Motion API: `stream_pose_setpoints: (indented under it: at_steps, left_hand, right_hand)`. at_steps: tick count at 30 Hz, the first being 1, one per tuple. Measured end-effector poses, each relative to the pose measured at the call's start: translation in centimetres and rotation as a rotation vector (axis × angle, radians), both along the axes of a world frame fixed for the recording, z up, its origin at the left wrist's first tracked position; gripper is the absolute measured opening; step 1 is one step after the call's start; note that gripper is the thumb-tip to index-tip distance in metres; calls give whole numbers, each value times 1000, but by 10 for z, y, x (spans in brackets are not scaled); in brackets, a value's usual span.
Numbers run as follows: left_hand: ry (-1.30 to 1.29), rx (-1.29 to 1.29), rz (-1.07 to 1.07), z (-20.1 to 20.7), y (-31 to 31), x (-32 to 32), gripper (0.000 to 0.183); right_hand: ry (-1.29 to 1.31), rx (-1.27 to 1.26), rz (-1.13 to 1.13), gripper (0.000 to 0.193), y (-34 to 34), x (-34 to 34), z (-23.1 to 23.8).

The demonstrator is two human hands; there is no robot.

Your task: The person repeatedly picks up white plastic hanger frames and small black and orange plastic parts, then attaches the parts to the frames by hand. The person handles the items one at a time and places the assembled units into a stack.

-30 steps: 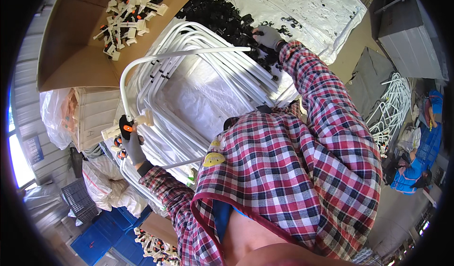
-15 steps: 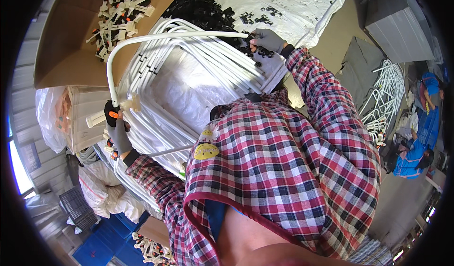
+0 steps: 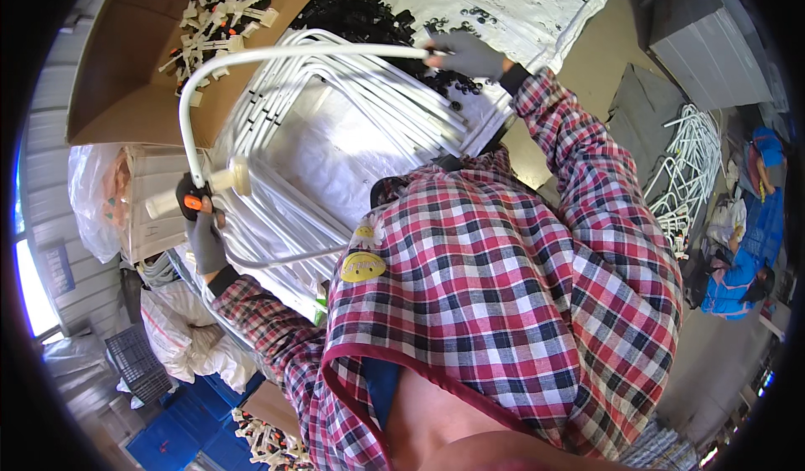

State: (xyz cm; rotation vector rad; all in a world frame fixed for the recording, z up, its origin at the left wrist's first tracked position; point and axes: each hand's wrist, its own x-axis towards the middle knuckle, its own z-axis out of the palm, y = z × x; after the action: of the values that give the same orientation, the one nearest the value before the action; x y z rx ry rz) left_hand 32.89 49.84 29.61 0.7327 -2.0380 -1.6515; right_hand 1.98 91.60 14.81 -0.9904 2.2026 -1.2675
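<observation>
Left hand (image 3: 204, 238) gripping clamp (image 3: 190, 196) on white tube (image 3: 185, 117); long run (image 3: 335, 50) nine-to-three; right hand (image 3: 470, 54), two o'clock from left, pinching tip (image 3: 423, 53).

No words or numbers are clear enough to read. Near the middle, a yellow smiley patch (image 3: 362, 266) on the checked red, white and black top (image 3: 495, 295) has dark marks like letters, but they are too small to make out. On the left, a grey-blue sign (image 3: 59, 271) hangs on the pale wall (image 3: 86, 299), and its writing is too blurry. Near on the left, a blue bin (image 3: 186, 418) has a little red mark.
</observation>
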Motion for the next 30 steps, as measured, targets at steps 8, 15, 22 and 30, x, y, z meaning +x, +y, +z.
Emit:
stream_pose_setpoints:
  at_steps: [8,15,22,30]
  left_hand:
    - [-161,-14,-724,63,85,-97,71]
    - [-106,79,-1106,50,135,-156,87]
    - [-62,110,-1244,51,184,-184,88]
    - [345,-806,-1175,57,183,-181,74]
  right_hand:
    - [1578,-433,162,14,-94,22,206]
    - [1307,-64,92,11,-56,35,191]
    - [1286,-288,-409,40,11,49,117]
    - [105,174,-770,29,58,71,-117]
